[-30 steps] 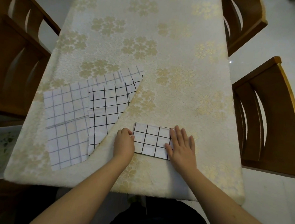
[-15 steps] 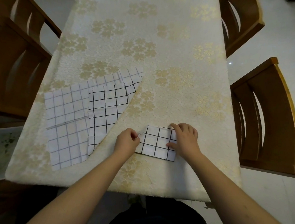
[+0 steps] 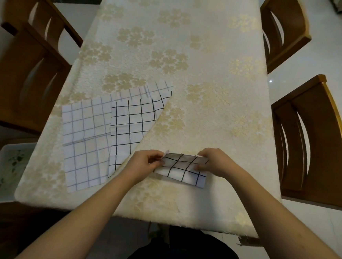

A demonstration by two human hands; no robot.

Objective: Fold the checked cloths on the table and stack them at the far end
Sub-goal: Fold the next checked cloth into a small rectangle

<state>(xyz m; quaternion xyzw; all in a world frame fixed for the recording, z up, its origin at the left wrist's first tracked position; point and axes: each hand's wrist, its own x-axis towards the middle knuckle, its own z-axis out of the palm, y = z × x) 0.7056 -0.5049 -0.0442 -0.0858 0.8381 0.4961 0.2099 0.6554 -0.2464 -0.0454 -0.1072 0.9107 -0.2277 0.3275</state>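
A long table (image 3: 192, 49) runs away from the viewer, covered in a cream cloth with gold flower patterns. Wooden chairs (image 3: 312, 144) stand along both sides. The far end, where the folded pieces are meant to be stacked, holds nothing visible in this view.

On the near left of the table lie two unfolded checked cloths. The pale grey-lined cloth (image 3: 83, 143) is spread flat, and the black-lined cloth (image 3: 131, 126) overlaps its right edge. Both lie within easy reach, probably waiting their turn.

At the near edge, in front of the person, is a small folded black-checked cloth (image 3: 181, 171), already reduced to a narrow rectangle. Its near edge rests on the table while its far edge is raised off the surface.

The left hand (image 3: 143, 164) pinches the raised left corner between thumb and curled fingers. The right hand (image 3: 214, 162) pinches the right end in the same way, fingers curled over the top edge. Holding both ends keeps the layers aligned; this looks like the start of either another fold or a lift toward the far end, and I cannot tell which.

A white tray (image 3: 7, 169) sits on the floor beside the table's near left corner.
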